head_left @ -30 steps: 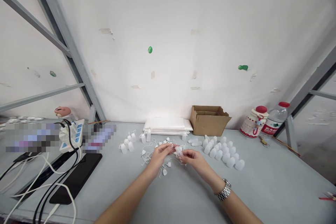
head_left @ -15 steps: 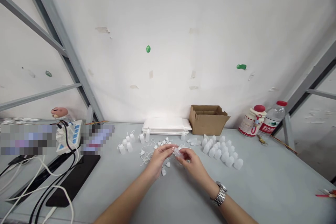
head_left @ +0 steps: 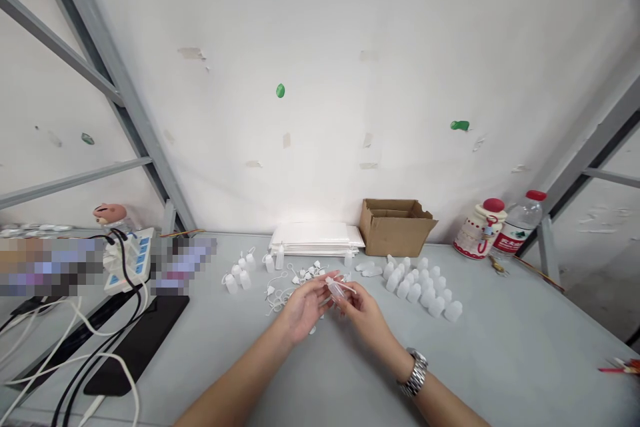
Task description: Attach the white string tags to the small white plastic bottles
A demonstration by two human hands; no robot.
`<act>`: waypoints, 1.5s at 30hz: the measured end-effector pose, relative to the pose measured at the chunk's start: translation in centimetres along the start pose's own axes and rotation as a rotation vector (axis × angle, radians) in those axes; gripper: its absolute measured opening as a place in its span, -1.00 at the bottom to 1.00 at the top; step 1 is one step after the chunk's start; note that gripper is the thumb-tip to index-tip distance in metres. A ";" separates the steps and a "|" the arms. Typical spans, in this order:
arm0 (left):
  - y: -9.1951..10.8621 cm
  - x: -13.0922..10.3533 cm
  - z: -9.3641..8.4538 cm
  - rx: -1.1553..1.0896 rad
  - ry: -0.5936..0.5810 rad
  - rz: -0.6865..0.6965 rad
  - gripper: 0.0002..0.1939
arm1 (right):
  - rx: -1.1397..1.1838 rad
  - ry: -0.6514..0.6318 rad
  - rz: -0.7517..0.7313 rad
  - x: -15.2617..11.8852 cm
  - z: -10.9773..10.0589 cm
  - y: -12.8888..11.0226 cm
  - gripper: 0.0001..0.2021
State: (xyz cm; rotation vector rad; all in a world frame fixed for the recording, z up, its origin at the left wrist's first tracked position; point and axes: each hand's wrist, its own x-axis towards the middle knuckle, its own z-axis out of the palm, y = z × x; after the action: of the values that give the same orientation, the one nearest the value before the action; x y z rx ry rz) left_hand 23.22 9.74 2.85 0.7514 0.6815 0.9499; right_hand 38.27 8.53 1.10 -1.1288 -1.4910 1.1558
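Note:
A small translucent bottle (head_left: pixel 337 289) with a white cap is pinched in my right hand (head_left: pixel 361 305), tilted over the grey table (head_left: pixel 320 380). Close against it on the left, my left hand (head_left: pixel 306 308) has its palm turned up and its fingers spread behind the bottle. Loose white caps with looped straps (head_left: pixel 277 299) lie partly hidden behind my left hand. Several uncapped translucent bottles (head_left: pixel 420 287) stand in rows to the right. Several capped bottles (head_left: pixel 239 275) stand to the left.
A stack of white envelopes (head_left: pixel 313 235) and an open cardboard box (head_left: pixel 396 230) sit by the wall. A flask (head_left: pixel 479 230) and a water bottle (head_left: pixel 521 223) stand at the back right. Cables, a power strip (head_left: pixel 141 260) and a black power bank (head_left: pixel 139 345) occupy the left.
My left hand has opened and turned its palm up, away from the bottle cap. The bottle stays in my right hand, and its strap now points right.

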 end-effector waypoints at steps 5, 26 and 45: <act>-0.1 0.2 -0.2 0.014 0.010 -0.005 -0.63 | -0.021 0.047 -0.008 -0.1 0.1 0.2 -0.72; -0.1 0.0 0.6 -0.096 -0.018 -0.016 -0.72 | 0.612 -0.178 0.218 -0.3 0.1 -1.8 -0.67; 0.1 -0.5 1.4 -0.102 0.032 0.092 -0.75 | 0.128 0.059 -0.012 -0.7 0.8 -1.4 -0.75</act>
State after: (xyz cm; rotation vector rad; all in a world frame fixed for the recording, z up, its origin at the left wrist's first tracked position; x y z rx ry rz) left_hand 24.06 9.00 3.79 0.6828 0.6254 1.0746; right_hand 37.42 7.55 2.26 -1.0563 -1.3573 1.1821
